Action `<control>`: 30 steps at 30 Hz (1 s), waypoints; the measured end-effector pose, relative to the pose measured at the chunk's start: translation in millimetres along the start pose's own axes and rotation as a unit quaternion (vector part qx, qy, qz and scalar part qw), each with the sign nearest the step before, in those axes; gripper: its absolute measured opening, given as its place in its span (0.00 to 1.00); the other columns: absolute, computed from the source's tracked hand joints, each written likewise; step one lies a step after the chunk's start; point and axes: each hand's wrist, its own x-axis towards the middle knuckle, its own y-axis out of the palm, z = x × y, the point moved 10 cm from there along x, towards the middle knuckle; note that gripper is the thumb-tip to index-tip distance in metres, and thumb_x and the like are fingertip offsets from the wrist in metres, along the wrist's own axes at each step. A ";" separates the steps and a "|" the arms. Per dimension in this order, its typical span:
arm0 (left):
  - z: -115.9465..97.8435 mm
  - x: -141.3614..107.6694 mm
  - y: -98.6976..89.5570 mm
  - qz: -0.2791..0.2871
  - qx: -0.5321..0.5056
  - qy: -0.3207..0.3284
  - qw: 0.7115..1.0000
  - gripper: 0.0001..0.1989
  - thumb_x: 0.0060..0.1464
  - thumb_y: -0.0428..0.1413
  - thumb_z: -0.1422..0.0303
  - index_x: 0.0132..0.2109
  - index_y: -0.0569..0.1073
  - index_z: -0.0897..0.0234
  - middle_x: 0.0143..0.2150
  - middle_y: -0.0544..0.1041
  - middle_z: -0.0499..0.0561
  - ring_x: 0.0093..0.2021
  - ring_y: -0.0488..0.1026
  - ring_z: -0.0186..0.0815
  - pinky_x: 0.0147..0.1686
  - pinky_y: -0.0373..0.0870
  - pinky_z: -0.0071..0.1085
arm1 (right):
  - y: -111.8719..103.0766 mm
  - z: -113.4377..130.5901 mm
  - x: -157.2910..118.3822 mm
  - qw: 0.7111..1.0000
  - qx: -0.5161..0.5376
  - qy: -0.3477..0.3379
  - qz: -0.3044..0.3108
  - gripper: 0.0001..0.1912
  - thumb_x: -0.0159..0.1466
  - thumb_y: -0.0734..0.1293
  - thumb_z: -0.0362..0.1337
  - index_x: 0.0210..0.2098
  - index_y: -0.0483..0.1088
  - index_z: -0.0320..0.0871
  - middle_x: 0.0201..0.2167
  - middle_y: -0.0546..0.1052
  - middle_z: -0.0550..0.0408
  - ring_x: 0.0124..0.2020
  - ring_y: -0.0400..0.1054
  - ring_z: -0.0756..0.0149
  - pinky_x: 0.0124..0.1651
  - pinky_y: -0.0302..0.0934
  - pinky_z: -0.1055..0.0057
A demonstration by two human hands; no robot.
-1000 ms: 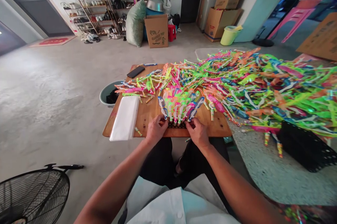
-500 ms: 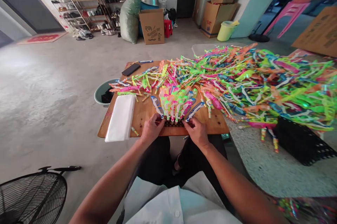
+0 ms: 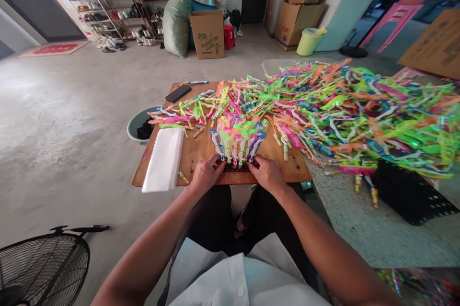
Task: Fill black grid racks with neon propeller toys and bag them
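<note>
- Both outermost pieces have been drawn inward since the frame half a second ago: the left blue-and-white piece (image 3: 216,144) and the right blue-and-white piece (image 3: 256,145) were splayed wide, and are now stood more upright against the bunch of coloured pieces (image 3: 237,142).
- By this, the bunch seems to have been made narrower and tidier, with its two ends brought into line; whether the end pieces are fully seated cannot be told.
- The bunch is held up directly between the two hands, its feet level with the fingertips and its tops fanned away beyond them.
- Just under the feet, a black perforated tray (image 3: 236,168) is seen between the fingertips, partly covered.
- By the left hand (image 3: 208,171), the foot of the left end piece appears to be pinched between thumb and finger; by the right hand (image 3: 266,172), the right end piece appears to be pinched likewise.
- Farther out, white plastic sheets (image 3: 163,160) are laid on the desk (image 3: 196,153) left of the left hand, with a small tube (image 3: 184,177) lying between.
- Beyond the left hand, a phone (image 3: 178,93) is set down near the far edge.
- Beyond and rightward of the right hand, a large loose pile (image 3: 359,114) is spread.
</note>
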 end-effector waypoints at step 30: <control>-10.0 -2.0 23.6 0.036 0.060 0.034 0.997 0.12 0.69 0.50 0.63 0.43 0.74 0.63 0.37 0.79 0.55 0.41 0.77 0.39 0.44 0.70 0.31 | 3.5 3.9 4.7 0.996 -0.075 -0.008 0.051 0.11 0.69 0.65 0.44 0.34 0.70 0.44 0.28 0.80 0.50 0.31 0.75 0.59 0.38 0.59 0.68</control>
